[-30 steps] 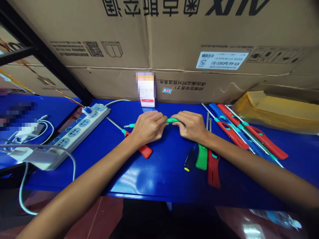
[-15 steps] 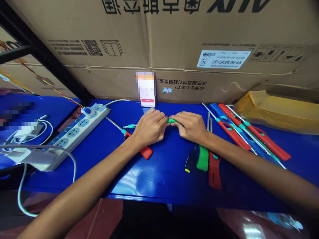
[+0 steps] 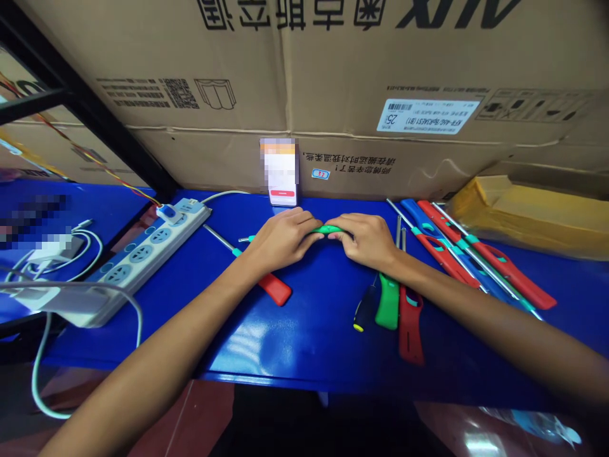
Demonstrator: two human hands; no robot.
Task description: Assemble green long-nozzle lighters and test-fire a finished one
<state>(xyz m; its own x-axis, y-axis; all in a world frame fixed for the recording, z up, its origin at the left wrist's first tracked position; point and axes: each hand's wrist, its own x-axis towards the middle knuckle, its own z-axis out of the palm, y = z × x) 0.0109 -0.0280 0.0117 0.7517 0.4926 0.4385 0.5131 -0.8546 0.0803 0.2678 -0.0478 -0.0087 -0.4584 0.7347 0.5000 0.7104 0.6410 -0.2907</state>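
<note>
Both hands grip a green lighter (image 3: 328, 229) over the blue table, its middle showing between them. My left hand (image 3: 287, 238) is closed on its left part, with a thin tip showing at the left of the hand. My right hand (image 3: 365, 238) is closed round the other end. Under my left forearm lies a red lighter (image 3: 276, 289), partly covered. Near my right wrist are a dark screwdriver (image 3: 365, 309) with a yellow end, a green lighter handle (image 3: 387, 303) and another red lighter (image 3: 410, 330).
Several red and blue lighters (image 3: 518, 276) lie at the right, by an open yellow-brown box (image 3: 533, 219). A phone (image 3: 281, 171) leans on the large carton (image 3: 333, 70). A power strip (image 3: 143, 257) with cables is at the left.
The fingers of my left hand have loosened and stretched out somewhat along the green lighter. My right hand has shifted its grip slightly, its thumb now showing more.
</note>
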